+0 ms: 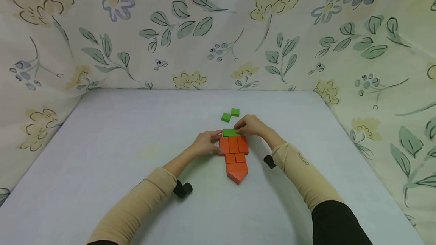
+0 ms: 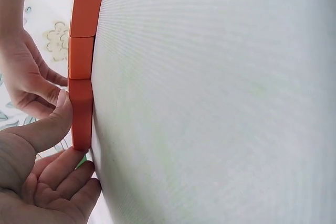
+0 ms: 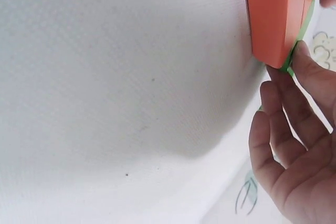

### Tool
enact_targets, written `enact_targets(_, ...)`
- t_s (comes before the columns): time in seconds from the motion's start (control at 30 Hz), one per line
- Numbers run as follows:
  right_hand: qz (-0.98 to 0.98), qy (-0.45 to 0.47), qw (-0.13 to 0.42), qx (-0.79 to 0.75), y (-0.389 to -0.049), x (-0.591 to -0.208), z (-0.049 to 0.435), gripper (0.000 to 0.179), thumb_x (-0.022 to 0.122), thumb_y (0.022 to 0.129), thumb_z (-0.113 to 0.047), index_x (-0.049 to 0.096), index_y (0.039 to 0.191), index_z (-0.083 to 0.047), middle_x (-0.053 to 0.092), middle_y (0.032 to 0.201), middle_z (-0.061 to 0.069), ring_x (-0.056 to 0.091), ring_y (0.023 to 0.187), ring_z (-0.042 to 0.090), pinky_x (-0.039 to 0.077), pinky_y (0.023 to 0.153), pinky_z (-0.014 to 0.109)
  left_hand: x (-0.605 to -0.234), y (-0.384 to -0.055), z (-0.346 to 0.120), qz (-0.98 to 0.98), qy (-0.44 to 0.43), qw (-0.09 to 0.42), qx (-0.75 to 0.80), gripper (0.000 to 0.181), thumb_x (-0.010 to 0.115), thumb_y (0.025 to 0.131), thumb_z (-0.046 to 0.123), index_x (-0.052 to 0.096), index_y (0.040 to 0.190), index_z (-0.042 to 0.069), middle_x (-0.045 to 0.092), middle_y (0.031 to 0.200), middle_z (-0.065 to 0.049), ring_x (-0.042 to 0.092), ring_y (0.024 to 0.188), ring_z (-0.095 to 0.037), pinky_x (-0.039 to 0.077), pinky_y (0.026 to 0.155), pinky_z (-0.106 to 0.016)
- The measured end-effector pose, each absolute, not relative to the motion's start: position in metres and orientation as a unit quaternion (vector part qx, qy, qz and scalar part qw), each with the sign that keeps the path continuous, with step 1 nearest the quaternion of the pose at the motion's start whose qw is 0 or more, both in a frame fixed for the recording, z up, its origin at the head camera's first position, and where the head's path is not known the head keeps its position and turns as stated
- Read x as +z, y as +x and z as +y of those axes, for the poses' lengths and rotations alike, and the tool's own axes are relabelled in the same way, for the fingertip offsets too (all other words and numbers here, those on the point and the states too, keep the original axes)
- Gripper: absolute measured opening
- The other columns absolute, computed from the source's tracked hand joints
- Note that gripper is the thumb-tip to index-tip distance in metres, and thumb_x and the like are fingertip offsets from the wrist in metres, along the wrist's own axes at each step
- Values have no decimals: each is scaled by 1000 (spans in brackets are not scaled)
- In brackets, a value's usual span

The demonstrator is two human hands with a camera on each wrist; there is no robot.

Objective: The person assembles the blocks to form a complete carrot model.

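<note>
Flat orange blocks point(image 1: 233, 144) lie joined on the table, with a pointed orange end point(image 1: 237, 171) toward me. Along their far edge sits a green block point(image 1: 229, 133). My right hand point(image 1: 253, 125) pinches the right end of that green block between thumb and fingers. At the left side, my left hand point(image 1: 205, 143) touches the outer orange block point(image 2: 81, 114) with its thumb, and its fingertips rest by the block's far end. In the right wrist view only a thin green edge point(image 3: 287, 65) shows past the orange.
Two small green square blocks point(image 1: 226, 117) lie just beyond the hands. A white table point(image 1: 153, 207) carries everything, and a floral cloth point(image 1: 218, 29) hangs behind and along its sides. Black wrist cameras point(image 1: 182, 190) sit under both wrists.
</note>
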State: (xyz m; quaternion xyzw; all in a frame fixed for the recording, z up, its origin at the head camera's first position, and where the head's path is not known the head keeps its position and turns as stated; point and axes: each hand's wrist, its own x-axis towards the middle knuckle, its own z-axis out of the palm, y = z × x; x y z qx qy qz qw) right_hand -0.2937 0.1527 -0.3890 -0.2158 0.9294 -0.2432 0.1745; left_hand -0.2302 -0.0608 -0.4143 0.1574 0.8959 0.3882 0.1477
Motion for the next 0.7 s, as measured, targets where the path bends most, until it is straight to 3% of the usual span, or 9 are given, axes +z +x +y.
enact_targets(0.13,934,-220,161,-231,-298,-386,153,24,66,92,-10,72,111,2,70,112,14,62,102,25,51,87,39,-414,-229,-61,897,144,143,393,68,82,77,14,51,136,-3,59,131,-14,40,135,-35,27,113,-47)
enact_targets(0.37,967,-140,55,-205,-317,-387,146,29,58,97,-12,67,122,-1,65,122,17,64,105,30,53,79,41,-412,-228,-62,885,156,141,414,59,82,76,9,59,130,1,60,131,-15,46,131,-32,27,112,-51)
enact_targets(0.57,970,-174,84,-145,-329,-395,139,41,42,101,-4,48,142,-1,47,144,18,48,128,34,41,104,43,-413,-227,-61,884,153,143,419,62,82,76,8,57,132,0,60,131,-16,47,130,-32,27,112,-50)
enact_targets(0.6,971,-176,88,-136,-329,-397,138,42,41,100,-2,48,142,-2,46,145,17,46,130,34,40,105,42,-413,-226,-61,884,152,143,419,62,82,76,8,57,132,0,60,131,-17,46,131,-33,27,112,-50)
enact_targets(0.7,975,-157,83,-131,-329,-398,138,40,44,99,-2,56,137,-5,51,141,16,54,119,30,47,90,39,-413,-226,-61,884,153,142,418,63,82,76,8,56,132,-1,60,131,-17,46,131,-33,28,112,-50)
